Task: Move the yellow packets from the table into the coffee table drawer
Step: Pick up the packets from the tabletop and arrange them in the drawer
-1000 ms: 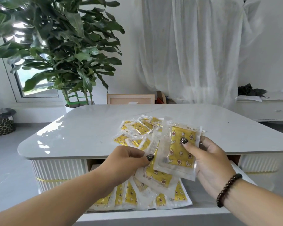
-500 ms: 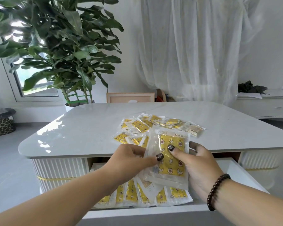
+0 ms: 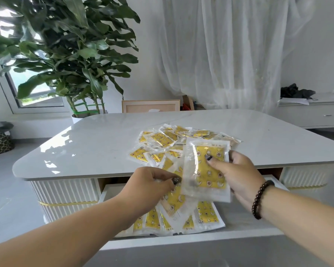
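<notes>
A pile of yellow packets in clear wrappers lies on the white coffee table, near its front edge. Below the tabletop the drawer is pulled out, and several yellow packets lie in a row inside it. My right hand pinches a stack of yellow packets upright above the drawer, thumb on the front. My left hand grips another yellow packet that hangs down over the drawer, just left of the right hand's stack.
A large potted plant stands behind the table's left corner, with a framed board beside it. A white curtain hangs at the back. A low white cabinet is at the right, and a patterned basket at the far left.
Half a second ago both hands met on one stack low over the drawer. The right hand has since lifted its stack up and right, while the left hand keeps a packet low.
</notes>
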Tool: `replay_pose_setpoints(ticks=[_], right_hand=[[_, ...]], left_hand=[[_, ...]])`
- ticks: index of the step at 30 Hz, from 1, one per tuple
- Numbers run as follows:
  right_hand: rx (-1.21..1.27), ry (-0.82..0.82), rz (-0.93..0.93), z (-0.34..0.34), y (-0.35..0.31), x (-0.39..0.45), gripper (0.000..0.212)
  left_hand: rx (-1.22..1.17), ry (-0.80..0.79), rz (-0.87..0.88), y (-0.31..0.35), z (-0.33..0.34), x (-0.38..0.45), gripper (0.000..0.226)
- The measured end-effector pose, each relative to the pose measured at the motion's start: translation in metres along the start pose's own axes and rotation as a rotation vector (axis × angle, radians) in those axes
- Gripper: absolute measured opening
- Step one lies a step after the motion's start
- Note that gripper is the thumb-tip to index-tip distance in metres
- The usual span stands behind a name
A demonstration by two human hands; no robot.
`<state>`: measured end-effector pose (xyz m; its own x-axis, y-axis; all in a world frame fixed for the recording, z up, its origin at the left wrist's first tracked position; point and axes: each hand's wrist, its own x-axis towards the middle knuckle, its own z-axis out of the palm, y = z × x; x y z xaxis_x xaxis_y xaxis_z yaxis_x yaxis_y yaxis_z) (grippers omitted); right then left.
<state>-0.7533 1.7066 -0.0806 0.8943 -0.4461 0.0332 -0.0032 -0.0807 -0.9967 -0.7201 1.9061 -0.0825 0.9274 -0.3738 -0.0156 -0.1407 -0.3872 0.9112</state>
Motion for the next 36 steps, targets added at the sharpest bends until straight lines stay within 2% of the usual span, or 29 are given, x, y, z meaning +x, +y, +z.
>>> replay_pose_setpoints(ticks=[2,5,8,12,15,19,22,24,27,29,32,36], right_hand=[[-0.047,0.082,0.015,-0.016,0.006,0.016,0.015],[-0.03,0.165,0.119,-0.035,0.023,0.034,0.019],[0.1,0.081,0.263,-0.044,0.035,0.041,0.021],[0.223,-0.199,0.367,-0.052,0.043,0.039,0.022],[0.22,-0.269,0.395,-0.053,0.056,0.042,0.023],[0.062,-0.225,0.428,-0.056,0.076,0.05,0.023],[-0.06,-0.173,0.417,-0.062,0.087,0.057,0.024],[-0.21,-0.113,0.368,-0.066,0.094,0.064,0.025],[-0.303,-0.051,0.342,-0.075,0.095,0.077,0.012],[-0.335,-0.052,0.358,-0.08,0.1,0.09,0.019],[-0.365,-0.058,0.422,-0.089,0.114,0.105,0.034],[-0.378,-0.02,0.498,-0.089,0.123,0.119,0.029]], left_hand=[[0.01,0.037,-0.003,-0.005,-0.002,0.005,0.027],[-0.031,0.004,-0.011,-0.012,-0.005,0.014,0.043],[-0.045,-0.019,-0.097,-0.023,0.005,0.027,0.053],[-0.121,-0.076,-0.223,-0.035,0.032,0.037,0.049],[-0.194,-0.068,-0.269,-0.043,0.053,0.048,0.05],[-0.263,-0.016,-0.27,-0.048,0.075,0.06,0.035],[-0.215,-0.014,-0.278,-0.052,0.09,0.068,0.03],[-0.152,-0.071,-0.262,-0.052,0.102,0.072,0.029],[-0.037,-0.195,-0.276,-0.051,0.124,0.077,0.024],[-0.02,-0.24,-0.305,-0.051,0.135,0.082,0.024],[-0.105,-0.224,-0.384,-0.051,0.143,0.097,0.021],[-0.229,-0.135,-0.459,-0.057,0.154,0.119,0.013]])
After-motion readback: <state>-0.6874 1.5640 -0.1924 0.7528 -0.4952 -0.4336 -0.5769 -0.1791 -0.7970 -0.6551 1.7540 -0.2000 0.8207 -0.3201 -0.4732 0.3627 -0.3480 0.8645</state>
